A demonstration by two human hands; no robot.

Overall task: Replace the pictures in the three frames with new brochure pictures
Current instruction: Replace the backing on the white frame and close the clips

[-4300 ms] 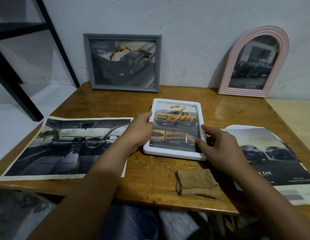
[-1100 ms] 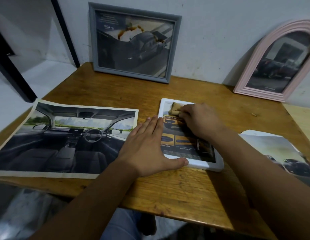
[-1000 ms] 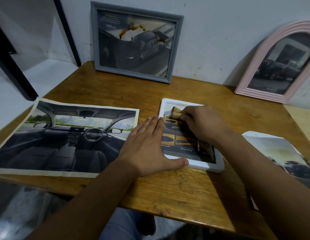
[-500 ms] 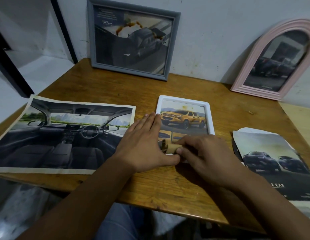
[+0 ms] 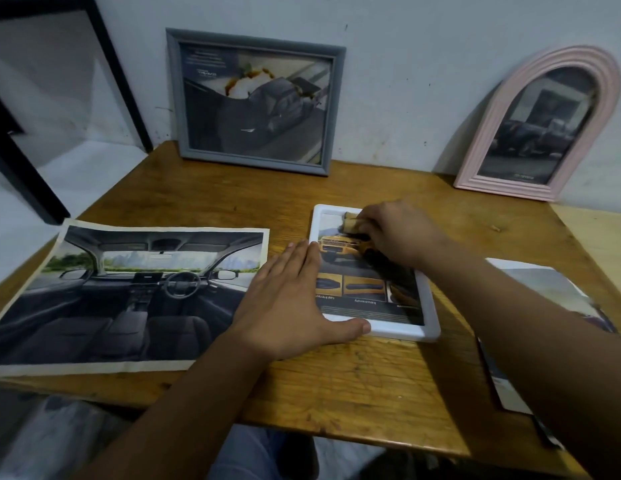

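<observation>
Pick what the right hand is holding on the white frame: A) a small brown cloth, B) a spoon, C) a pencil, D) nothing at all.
A: the right hand grips a small brown cloth at the top of the white frame, which lies flat on the table while the left hand presses its left edge.

A white frame (image 5: 428, 318) lay flat on the table (image 5: 354, 386), showing a yellow truck picture. The left hand (image 5: 288, 303) rested flat on its left edge, thumb along the bottom rim. The right hand (image 5: 395, 233) pressed a tan cloth (image 5: 350, 220) to the glass near the top. A grey frame (image 5: 255, 100) and pink frame (image 5: 541, 128) leaned on the wall. An interior picture (image 5: 129, 292) lay left, another brochure (image 5: 558, 306) right.
</observation>
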